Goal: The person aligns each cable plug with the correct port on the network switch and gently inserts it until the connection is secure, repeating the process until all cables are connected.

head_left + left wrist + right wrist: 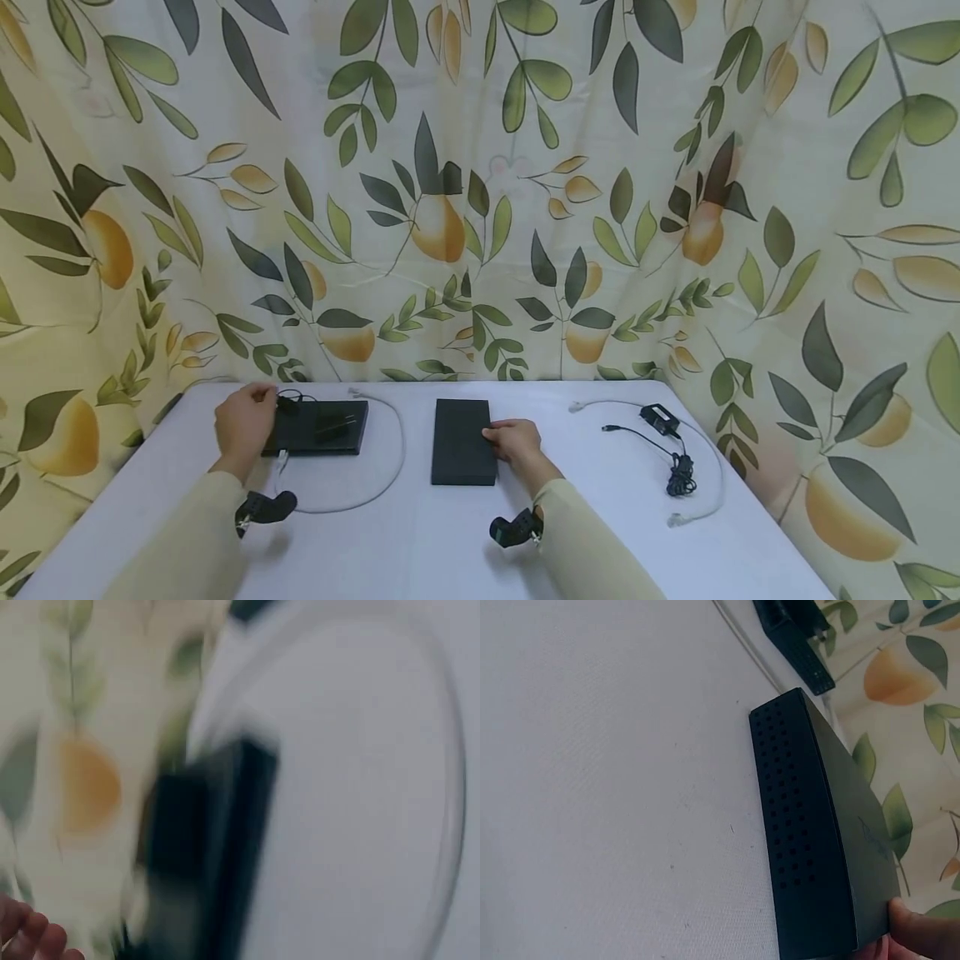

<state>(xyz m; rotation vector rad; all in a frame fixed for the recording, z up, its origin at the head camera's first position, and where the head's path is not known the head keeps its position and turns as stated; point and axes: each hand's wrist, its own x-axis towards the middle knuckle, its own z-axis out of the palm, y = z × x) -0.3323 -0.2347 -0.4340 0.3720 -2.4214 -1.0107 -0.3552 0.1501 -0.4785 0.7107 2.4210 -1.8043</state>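
My right hand [516, 442] pinches the right edge of a flat black network box [462, 442], thumb on top. In the right wrist view, this box [802, 825] shows rows of vent holes along its side. My left hand [243, 425] is at the back left corner of a second black network box [348, 442], beside a thin black cable [296, 395]. A dark plug adapter [336, 427] with metal prongs lies on that box. A white network cable [401, 442] meets its front edge and loops right. Left fingertips [45, 937] show blurred; whether they grip the cable is unclear.
On the table's right lie a black power adapter [660, 419], its bundled cord [681, 475] and another white network cable [722, 479]. A dark object [167, 408] lies at the left table edge. Behind the white table [420, 550] hangs a leaf-and-fruit patterned curtain [480, 208].
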